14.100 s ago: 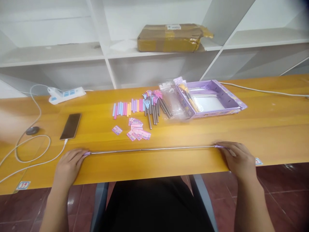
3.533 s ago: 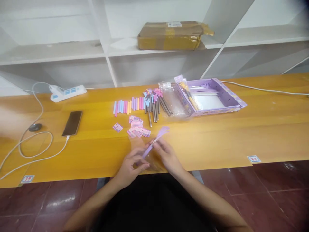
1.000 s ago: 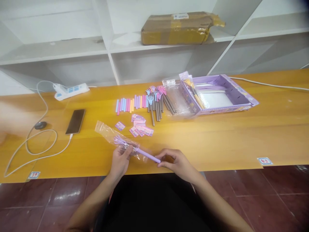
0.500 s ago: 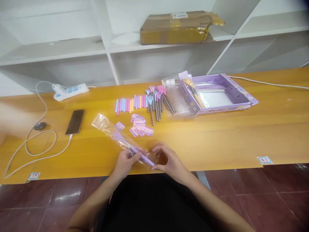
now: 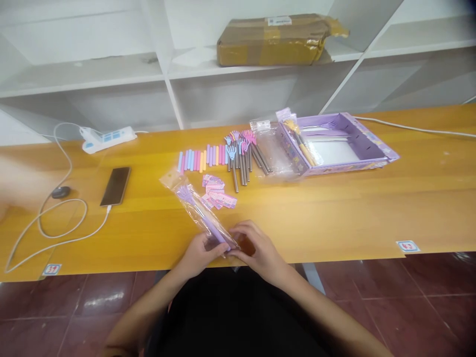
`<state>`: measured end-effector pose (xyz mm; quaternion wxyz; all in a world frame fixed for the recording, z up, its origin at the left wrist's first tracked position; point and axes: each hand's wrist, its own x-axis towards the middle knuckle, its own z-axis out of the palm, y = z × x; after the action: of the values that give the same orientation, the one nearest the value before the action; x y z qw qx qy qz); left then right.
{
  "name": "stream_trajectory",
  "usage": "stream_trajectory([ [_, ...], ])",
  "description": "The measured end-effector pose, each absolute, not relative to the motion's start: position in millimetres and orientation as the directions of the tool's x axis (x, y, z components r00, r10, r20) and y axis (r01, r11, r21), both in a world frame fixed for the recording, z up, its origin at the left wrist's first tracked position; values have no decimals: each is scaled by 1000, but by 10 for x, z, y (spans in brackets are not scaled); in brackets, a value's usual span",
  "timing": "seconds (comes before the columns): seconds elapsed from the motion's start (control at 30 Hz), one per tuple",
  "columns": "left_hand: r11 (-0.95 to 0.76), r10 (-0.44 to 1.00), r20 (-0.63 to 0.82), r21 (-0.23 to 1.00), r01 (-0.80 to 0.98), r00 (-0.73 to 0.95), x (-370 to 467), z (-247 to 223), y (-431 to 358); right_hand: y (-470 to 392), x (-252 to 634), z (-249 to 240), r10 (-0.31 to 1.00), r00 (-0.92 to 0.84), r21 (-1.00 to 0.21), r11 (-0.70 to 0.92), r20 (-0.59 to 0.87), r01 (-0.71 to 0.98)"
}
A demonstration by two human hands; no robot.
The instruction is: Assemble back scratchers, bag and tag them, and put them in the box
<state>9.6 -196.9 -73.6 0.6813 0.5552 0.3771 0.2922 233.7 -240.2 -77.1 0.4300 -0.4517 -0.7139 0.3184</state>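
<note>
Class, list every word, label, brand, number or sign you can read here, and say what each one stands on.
None can be read with certainty.
Lower-left sticker: red marks, too blurred.
Lower-right sticker: red marks, too blurred.
White label on the cardboard box: print too small.
Pink cards: print too small.
Purple tray: patterned side, no legible words.
Held clear bag: no legible text.

Left hand [image 5: 199, 255], right hand [image 5: 260, 250] close together, fingers [image 5: 247, 226] curled, forearms [image 5: 148, 305] converging

Glossy clear plastic bag [image 5: 170, 180], smooth plastic scratcher [image 5: 211, 227], shiny metal rods [image 5: 243, 169], wood-grain tabletop [image 5: 320, 218]
</note>
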Motion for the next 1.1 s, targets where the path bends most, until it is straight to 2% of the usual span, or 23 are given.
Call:
stream_trajectory([
  [0.27, 239, 812, -221, 970, 38, 540, 78, -765, -1952, -2405, 2336, -736, 917, -247, -842, 389, 313, 374],
  [0.53, 237, 916, -180, 964, -122, 359, 59, -851, -1923, -2414, 2531, -699, 871, -428, -866, 393, 243, 309],
  [0.63, 236, 935, -180, 959, -159, 306, 49, -868, -1901, -2411, 2541, -758, 842, -445, -810, 474, 304, 345],
  [0.77, 212, 911, -142, 967, -144, 388, 64, -823, -1892, -2400, 2523, -844, 807, -397, -720, 578, 437, 384],
  [0.9, 221, 895, -152, 968, -120, 420, 68, -795, -1892, -2388, 2553, -883, 782, -388, -680, 619, 487, 394],
  [1.1, 234, 891, -232, 971, 43, 391, 60, -779, -1881, -2379, 2526, -775, 747, -354, -639, 664, 562, 387],
])
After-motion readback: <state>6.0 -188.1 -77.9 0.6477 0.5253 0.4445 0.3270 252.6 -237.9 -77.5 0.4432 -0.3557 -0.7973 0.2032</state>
